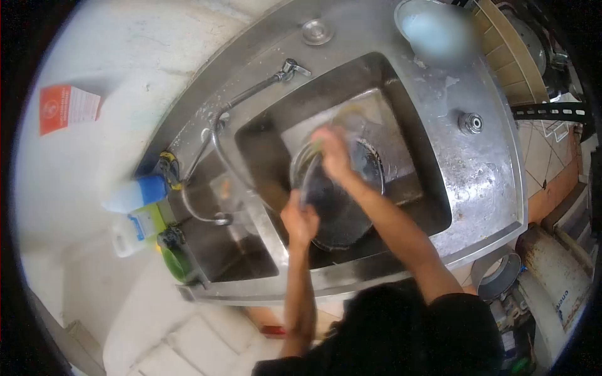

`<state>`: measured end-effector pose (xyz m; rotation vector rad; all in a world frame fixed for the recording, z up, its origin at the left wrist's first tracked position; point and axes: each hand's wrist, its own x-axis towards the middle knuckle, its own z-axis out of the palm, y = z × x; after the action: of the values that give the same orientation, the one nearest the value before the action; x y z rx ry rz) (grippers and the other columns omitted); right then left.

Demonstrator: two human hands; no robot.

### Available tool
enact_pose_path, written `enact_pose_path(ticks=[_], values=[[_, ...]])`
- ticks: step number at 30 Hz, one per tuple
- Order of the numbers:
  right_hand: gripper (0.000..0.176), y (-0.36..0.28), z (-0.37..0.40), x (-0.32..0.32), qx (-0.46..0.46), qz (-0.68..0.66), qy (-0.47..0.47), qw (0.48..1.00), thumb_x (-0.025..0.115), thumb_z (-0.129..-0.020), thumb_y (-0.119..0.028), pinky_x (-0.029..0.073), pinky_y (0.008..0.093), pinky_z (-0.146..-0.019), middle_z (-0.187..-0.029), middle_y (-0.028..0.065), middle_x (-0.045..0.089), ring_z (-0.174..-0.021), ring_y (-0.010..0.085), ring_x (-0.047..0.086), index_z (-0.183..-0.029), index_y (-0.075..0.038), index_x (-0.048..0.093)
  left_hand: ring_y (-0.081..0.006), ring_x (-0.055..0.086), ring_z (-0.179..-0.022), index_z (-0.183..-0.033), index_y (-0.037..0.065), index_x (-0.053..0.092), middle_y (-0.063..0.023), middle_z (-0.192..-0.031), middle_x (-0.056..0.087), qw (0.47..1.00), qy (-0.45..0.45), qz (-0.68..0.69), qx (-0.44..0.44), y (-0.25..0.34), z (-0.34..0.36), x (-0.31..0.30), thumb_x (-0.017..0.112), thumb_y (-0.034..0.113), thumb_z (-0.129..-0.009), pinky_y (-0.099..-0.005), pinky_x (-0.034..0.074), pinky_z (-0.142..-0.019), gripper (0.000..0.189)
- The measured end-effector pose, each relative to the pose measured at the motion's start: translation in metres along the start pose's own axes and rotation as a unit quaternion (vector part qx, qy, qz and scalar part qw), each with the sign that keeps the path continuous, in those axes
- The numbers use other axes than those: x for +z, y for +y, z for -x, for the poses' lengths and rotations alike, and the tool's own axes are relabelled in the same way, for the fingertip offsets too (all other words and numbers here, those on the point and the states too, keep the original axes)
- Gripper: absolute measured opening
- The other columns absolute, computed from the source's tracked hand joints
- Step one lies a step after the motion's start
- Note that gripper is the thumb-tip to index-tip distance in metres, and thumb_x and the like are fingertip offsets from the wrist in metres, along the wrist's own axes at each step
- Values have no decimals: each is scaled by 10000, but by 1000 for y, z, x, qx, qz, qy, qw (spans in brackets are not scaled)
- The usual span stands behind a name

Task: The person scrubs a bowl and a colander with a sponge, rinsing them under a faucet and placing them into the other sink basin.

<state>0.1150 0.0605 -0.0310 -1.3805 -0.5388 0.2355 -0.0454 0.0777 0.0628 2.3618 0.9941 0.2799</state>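
Note:
Over the large sink basin (433, 188), my left hand (300, 219) is closed on the edge of a round, shiny-rimmed metal piece (305, 178), tilted and blurred, either a lid or a shallow pan. My right hand (332, 150) presses against that piece's upper part, fingers curled and smeared by motion. A trace of green shows at its fingertips, too blurred to name. Beneath both hands a wide dark round pot (338, 219) sits in the basin, its rim partly hidden by my right forearm.
A flexible-hose tap (216, 125) arches over the divider to the smaller basin (232, 257). Bottles (135, 232) and a green cup (177, 264) stand at left. A blurred pale bowl (433, 28) sits at the back right, near a drain strainer (470, 123).

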Motion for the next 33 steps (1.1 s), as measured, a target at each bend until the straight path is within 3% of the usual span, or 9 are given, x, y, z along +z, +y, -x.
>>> enact_pose_path(ticks=[4,6,11,16,18,22,24,28,33], values=[[145,41,-13,-48,179,97,110,973,477,-829,-148,427,331,-736,-793,83,561,-780,192,531,-860,-38,566,-347,540,-575,-855,37,511,-169,-634,509,999,22,-3,-39,12,11,-1,529,-56,-706,-367,446,-581,176],[130,28,-10,-17,134,-134,81,979,474,-814,-133,428,321,-733,-797,74,562,-774,187,529,-838,-52,573,-322,544,-571,-857,33,507,-169,-641,512,998,-25,-15,-50,8,-2,-4,534,-58,-712,-365,441,-577,173],[164,-35,6,32,-5,-27,-32,999,452,-736,-86,401,369,-819,-834,86,577,-862,237,526,-833,-74,584,-286,558,-564,-870,36,515,-168,-652,530,1000,13,15,-1,5,5,-1,535,-48,-729,-367,441,-561,165],[191,99,6,-28,191,-114,179,958,429,-790,-103,410,374,-816,-845,96,577,-846,265,536,-863,-73,603,-246,538,-528,-881,42,523,-158,-639,532,995,40,62,-70,9,31,-5,533,-30,-741,-354,453,-555,157],[186,69,-1,-41,250,174,198,932,440,-830,-152,411,371,-799,-837,94,572,-830,250,533,-895,-63,590,-216,585,-689,-891,18,502,-163,-755,605,988,-14,39,-150,17,27,-6,553,-56,-735,-311,460,-676,181],[188,46,-15,11,30,153,171,973,437,-830,-163,373,366,-867,-897,97,557,-899,254,514,-887,-48,574,-234,589,-723,-921,-1,512,-175,-770,601,992,-4,-5,-127,17,24,6,544,-81,-710,-317,462,-701,227],[167,14,-13,33,136,-219,155,954,450,-783,-52,349,338,-906,-927,88,564,-941,225,502,-894,-48,574,-322,603,-709,-917,13,521,-189,-746,603,995,16,7,-101,34,22,1,553,-51,-707,-365,472,-668,221],[161,82,2,-2,84,47,198,976,477,-860,-102,398,343,-861,-941,80,589,-904,238,528,-963,-50,590,-401,635,-756,-931,20,537,-208,-768,623,996,61,44,-45,37,32,4,573,-28,-690,-411,487,-660,249],[180,107,49,-79,299,251,289,874,506,-864,-135,438,427,-832,-974,113,626,-893,307,582,-998,-94,619,-263,583,-791,-1061,-14,564,-177,-879,612,991,-14,14,-136,47,38,1,547,-62,-716,-345,466,-772,349]])
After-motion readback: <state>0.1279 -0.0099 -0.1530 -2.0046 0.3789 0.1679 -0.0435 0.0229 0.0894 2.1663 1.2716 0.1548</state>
